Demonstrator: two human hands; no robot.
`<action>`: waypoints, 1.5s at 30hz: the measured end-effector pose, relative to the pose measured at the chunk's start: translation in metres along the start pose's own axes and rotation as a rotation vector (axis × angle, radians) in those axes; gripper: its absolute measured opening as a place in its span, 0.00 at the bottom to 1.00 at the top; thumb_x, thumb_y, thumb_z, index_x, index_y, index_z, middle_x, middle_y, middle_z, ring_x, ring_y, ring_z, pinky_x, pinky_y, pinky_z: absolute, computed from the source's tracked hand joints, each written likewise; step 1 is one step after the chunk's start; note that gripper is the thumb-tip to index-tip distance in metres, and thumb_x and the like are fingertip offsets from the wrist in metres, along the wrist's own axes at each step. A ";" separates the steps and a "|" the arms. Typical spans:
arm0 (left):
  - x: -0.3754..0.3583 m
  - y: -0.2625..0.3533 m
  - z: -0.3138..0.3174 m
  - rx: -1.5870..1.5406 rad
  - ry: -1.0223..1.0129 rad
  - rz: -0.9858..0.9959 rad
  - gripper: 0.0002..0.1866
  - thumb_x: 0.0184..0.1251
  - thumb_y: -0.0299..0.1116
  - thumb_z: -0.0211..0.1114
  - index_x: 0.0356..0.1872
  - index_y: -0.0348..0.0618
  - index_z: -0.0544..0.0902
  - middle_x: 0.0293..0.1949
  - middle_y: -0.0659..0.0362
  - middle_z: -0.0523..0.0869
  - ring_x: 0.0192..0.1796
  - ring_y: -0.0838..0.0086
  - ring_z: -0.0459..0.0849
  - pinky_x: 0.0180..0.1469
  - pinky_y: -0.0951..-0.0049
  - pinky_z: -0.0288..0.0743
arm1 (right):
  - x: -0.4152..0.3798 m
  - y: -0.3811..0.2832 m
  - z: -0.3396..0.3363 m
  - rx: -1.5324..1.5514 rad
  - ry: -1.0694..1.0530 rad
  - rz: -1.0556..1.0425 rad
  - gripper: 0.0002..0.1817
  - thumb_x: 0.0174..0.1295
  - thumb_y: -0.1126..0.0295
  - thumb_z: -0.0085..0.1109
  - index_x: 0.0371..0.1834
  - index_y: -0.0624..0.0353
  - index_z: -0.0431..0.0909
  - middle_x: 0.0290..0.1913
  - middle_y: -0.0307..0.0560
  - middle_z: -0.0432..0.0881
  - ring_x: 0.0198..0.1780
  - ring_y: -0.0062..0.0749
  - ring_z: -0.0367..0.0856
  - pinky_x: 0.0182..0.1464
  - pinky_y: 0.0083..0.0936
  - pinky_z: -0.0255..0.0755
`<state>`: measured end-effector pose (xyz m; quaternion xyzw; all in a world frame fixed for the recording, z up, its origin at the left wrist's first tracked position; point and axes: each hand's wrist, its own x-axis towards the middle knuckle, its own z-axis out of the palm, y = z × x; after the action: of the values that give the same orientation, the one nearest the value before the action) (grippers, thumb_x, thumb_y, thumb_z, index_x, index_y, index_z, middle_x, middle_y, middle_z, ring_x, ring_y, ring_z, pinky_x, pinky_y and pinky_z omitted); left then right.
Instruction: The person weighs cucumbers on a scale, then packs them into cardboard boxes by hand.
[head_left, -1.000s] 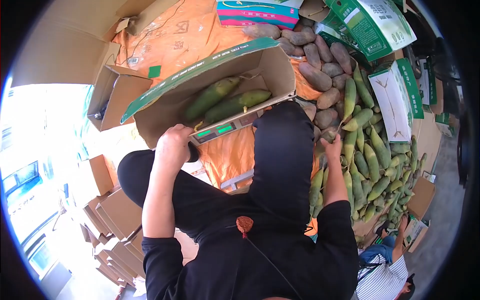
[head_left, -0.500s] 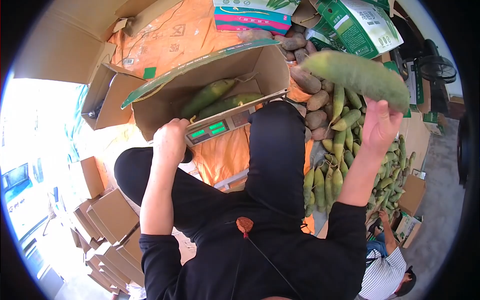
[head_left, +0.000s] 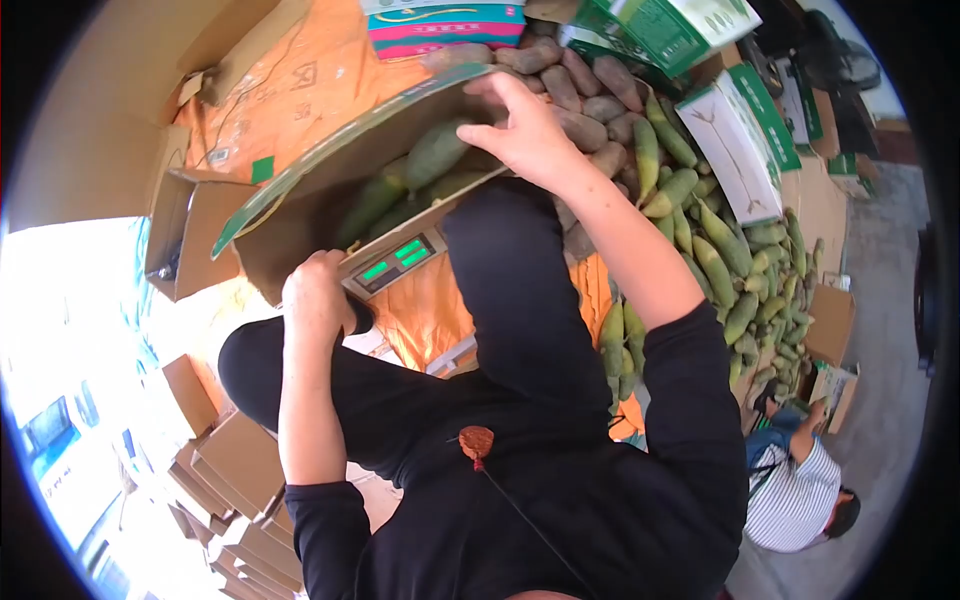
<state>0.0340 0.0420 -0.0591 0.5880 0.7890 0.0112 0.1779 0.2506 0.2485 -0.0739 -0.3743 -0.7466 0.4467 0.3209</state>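
Note:
An upright-sided cardboard box (head_left: 285,243) with a green flap lies across the scale, several green radishes inside it. Curled over its near left rim is my left hand (head_left: 314,292), closed on the cardboard. My right hand (head_left: 525,135) reaches over the right end of the box, thumb and fingers apart. Just beyond the thumb, a large green radish (head_left: 437,155) rests on top of the other green radishes (head_left: 378,205). Green digits glow on the scale (head_left: 395,262), which shows along the box's near side.
Right of my knee lie a heap of green radishes (head_left: 715,265) and a pile of reddish-brown roots (head_left: 580,90). Printed green-and-white cartons (head_left: 735,150) stand behind them. Folded cardboard boxes (head_left: 240,460) are stacked at left. A person in a striped shirt (head_left: 795,495) is at lower right.
My right hand has swung left from over the heap to the box, and the green radish it held is now in the box, out of its grip. My left hand stays on the rim.

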 end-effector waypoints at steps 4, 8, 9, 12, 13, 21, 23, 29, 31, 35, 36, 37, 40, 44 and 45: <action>0.003 -0.008 0.012 -0.018 0.041 0.059 0.12 0.53 0.20 0.57 0.39 0.39 0.84 0.36 0.47 0.84 0.42 0.51 0.82 0.45 0.58 0.76 | -0.018 0.017 -0.042 -0.114 0.159 -0.031 0.14 0.55 0.69 0.65 0.44 0.59 0.79 0.46 0.47 0.80 0.48 0.33 0.80 0.50 0.26 0.75; 0.001 -0.008 0.013 -0.009 0.074 0.090 0.14 0.53 0.20 0.57 0.41 0.40 0.84 0.36 0.47 0.83 0.42 0.52 0.82 0.45 0.58 0.75 | -0.070 0.056 -0.081 0.022 0.351 0.188 0.13 0.56 0.71 0.63 0.43 0.63 0.79 0.41 0.47 0.84 0.44 0.29 0.82 0.47 0.26 0.75; 0.002 -0.006 0.012 -0.009 0.070 0.109 0.14 0.53 0.20 0.57 0.41 0.40 0.84 0.36 0.47 0.83 0.42 0.52 0.82 0.45 0.58 0.75 | -0.089 0.077 -0.087 -0.031 0.387 0.238 0.12 0.56 0.72 0.63 0.43 0.63 0.79 0.40 0.47 0.84 0.42 0.29 0.82 0.47 0.26 0.75; 0.003 -0.004 0.010 0.005 0.037 0.077 0.15 0.52 0.19 0.57 0.41 0.38 0.84 0.37 0.46 0.83 0.43 0.51 0.82 0.46 0.57 0.74 | -0.164 0.157 -0.083 -0.080 0.387 0.458 0.12 0.56 0.71 0.63 0.42 0.61 0.80 0.37 0.48 0.85 0.39 0.31 0.83 0.44 0.27 0.75; 0.003 -0.004 0.010 0.005 0.034 0.089 0.15 0.52 0.19 0.57 0.41 0.38 0.84 0.37 0.46 0.83 0.43 0.51 0.82 0.46 0.57 0.74 | -0.194 0.182 -0.075 -0.087 0.372 0.517 0.11 0.55 0.71 0.63 0.41 0.61 0.80 0.37 0.49 0.85 0.39 0.32 0.84 0.44 0.28 0.75; 0.002 -0.002 0.009 -0.010 -0.004 0.056 0.14 0.54 0.17 0.55 0.42 0.36 0.83 0.37 0.44 0.83 0.43 0.50 0.82 0.47 0.57 0.73 | -0.325 0.220 -0.042 -0.464 0.150 1.052 0.13 0.51 0.69 0.65 0.40 0.59 0.82 0.39 0.52 0.84 0.44 0.46 0.82 0.50 0.35 0.75; 0.002 -0.001 0.008 -0.016 -0.002 0.063 0.14 0.55 0.18 0.56 0.41 0.36 0.83 0.37 0.44 0.82 0.43 0.50 0.81 0.46 0.57 0.73 | -0.335 0.222 -0.065 -0.786 0.300 0.978 0.16 0.51 0.69 0.65 0.44 0.56 0.80 0.46 0.51 0.81 0.51 0.48 0.77 0.54 0.40 0.72; 0.003 -0.003 0.009 -0.021 -0.017 0.027 0.13 0.55 0.19 0.57 0.41 0.36 0.83 0.37 0.45 0.82 0.43 0.50 0.81 0.47 0.58 0.73 | -0.342 0.215 -0.144 -1.084 0.357 1.285 0.24 0.51 0.63 0.65 0.53 0.50 0.74 0.54 0.47 0.74 0.60 0.46 0.69 0.56 0.46 0.69; 0.003 -0.004 0.010 -0.037 -0.022 0.016 0.13 0.54 0.19 0.57 0.41 0.36 0.83 0.37 0.45 0.82 0.43 0.50 0.81 0.47 0.59 0.73 | -0.343 0.207 -0.150 -1.095 0.300 1.379 0.24 0.51 0.62 0.65 0.54 0.49 0.74 0.55 0.46 0.73 0.61 0.46 0.68 0.56 0.49 0.68; 0.003 -0.003 0.009 -0.054 -0.009 0.026 0.13 0.55 0.18 0.56 0.41 0.36 0.83 0.37 0.45 0.82 0.43 0.51 0.81 0.47 0.59 0.73 | -0.341 0.199 -0.149 -1.195 0.026 1.369 0.13 0.60 0.68 0.56 0.48 0.45 0.78 0.54 0.44 0.72 0.60 0.39 0.68 0.52 0.48 0.68; 0.002 -0.003 0.009 -0.054 -0.005 0.028 0.13 0.54 0.18 0.56 0.41 0.36 0.83 0.37 0.45 0.82 0.43 0.51 0.81 0.47 0.58 0.73 | -0.345 0.206 -0.146 -1.225 -0.016 1.348 0.12 0.61 0.67 0.54 0.48 0.45 0.78 0.54 0.43 0.73 0.60 0.39 0.69 0.52 0.48 0.68; 0.002 -0.002 0.009 -0.055 -0.001 0.030 0.13 0.54 0.18 0.57 0.40 0.36 0.83 0.37 0.45 0.82 0.43 0.50 0.81 0.47 0.58 0.73 | -0.348 0.209 -0.144 -1.256 -0.058 1.324 0.11 0.62 0.67 0.53 0.48 0.45 0.78 0.54 0.41 0.74 0.60 0.38 0.70 0.52 0.47 0.68; 0.002 -0.001 0.008 -0.055 0.011 0.052 0.13 0.54 0.19 0.57 0.40 0.37 0.83 0.36 0.46 0.82 0.42 0.50 0.81 0.45 0.58 0.74 | -0.355 0.214 -0.137 -1.244 -0.143 1.266 0.11 0.65 0.65 0.50 0.46 0.45 0.80 0.52 0.39 0.78 0.57 0.37 0.73 0.52 0.47 0.68; 0.002 -0.003 0.008 -0.035 0.030 0.082 0.11 0.53 0.21 0.60 0.39 0.39 0.83 0.35 0.47 0.82 0.42 0.51 0.82 0.45 0.57 0.75 | -0.358 0.211 -0.137 -1.226 -0.236 1.188 0.11 0.65 0.60 0.49 0.44 0.44 0.81 0.49 0.37 0.81 0.55 0.36 0.75 0.52 0.48 0.68; 0.002 -0.003 0.007 -0.027 0.014 0.072 0.11 0.54 0.21 0.61 0.39 0.39 0.83 0.35 0.47 0.82 0.42 0.51 0.82 0.45 0.57 0.75 | -0.357 0.205 -0.137 -1.189 -0.179 1.183 0.11 0.65 0.59 0.49 0.43 0.45 0.81 0.47 0.39 0.82 0.53 0.38 0.77 0.51 0.50 0.69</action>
<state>0.0331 0.0418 -0.0672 0.6136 0.7681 0.0325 0.1799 0.6018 0.0711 -0.2576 -0.7734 -0.5612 0.1016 -0.2769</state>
